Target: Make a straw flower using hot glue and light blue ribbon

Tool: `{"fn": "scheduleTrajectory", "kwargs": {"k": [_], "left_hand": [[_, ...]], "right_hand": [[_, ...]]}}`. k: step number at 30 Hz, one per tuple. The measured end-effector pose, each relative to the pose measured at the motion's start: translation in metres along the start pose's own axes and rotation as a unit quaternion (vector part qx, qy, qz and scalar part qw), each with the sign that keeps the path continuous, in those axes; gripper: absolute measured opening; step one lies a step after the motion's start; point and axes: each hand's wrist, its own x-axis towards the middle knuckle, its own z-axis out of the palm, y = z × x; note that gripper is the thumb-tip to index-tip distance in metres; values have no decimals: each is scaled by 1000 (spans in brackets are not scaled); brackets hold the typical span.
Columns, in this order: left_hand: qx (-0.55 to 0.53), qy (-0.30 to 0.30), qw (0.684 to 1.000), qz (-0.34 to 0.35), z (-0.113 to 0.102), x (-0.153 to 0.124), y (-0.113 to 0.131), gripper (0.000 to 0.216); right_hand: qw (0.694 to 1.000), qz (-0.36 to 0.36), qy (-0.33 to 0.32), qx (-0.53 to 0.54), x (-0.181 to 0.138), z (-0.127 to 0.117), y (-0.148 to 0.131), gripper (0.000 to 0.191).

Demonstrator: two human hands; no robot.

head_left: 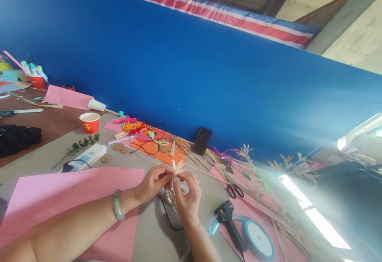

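Between my two hands, above the grey table, is a small pale straw-like flower (178, 167) with thin pointed petals fanning upward. My left hand (153, 182), with a jade-coloured bangle (118, 205) on its wrist, pinches the flower's base from the left. From the right, my right hand (188, 194) closes thumb and fingers on the same base. The fingertips hide the lower end of the flower. Below the hands sits a roundish bundle of pale strips (171, 196), partly covered by my right hand.
Pink paper (74, 186) lies at left beside a white power strip (89, 156) and a red paper cup (90, 123). To the right are scissors (235, 191), a black glue gun (231, 222) and a ribbon roll (259, 239). A phone (203, 141) leans against the blue partition (191, 63).
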Motion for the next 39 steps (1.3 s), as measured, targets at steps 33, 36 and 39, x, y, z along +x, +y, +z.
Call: {"fn": "scheduleTrajectory", "kwargs": {"k": [33, 36, 39], "left_hand": [[-235, -137, 947, -169, 4, 3, 20, 33], [-248, -118, 939, -207, 1, 4, 10, 38], [-231, -32, 950, -207, -4, 8, -3, 32]], "right_hand": [[994, -58, 69, -65, 3, -5, 8, 10], [992, -72, 84, -60, 4, -6, 7, 9], [993, -78, 78, -37, 5, -6, 7, 7]]}}
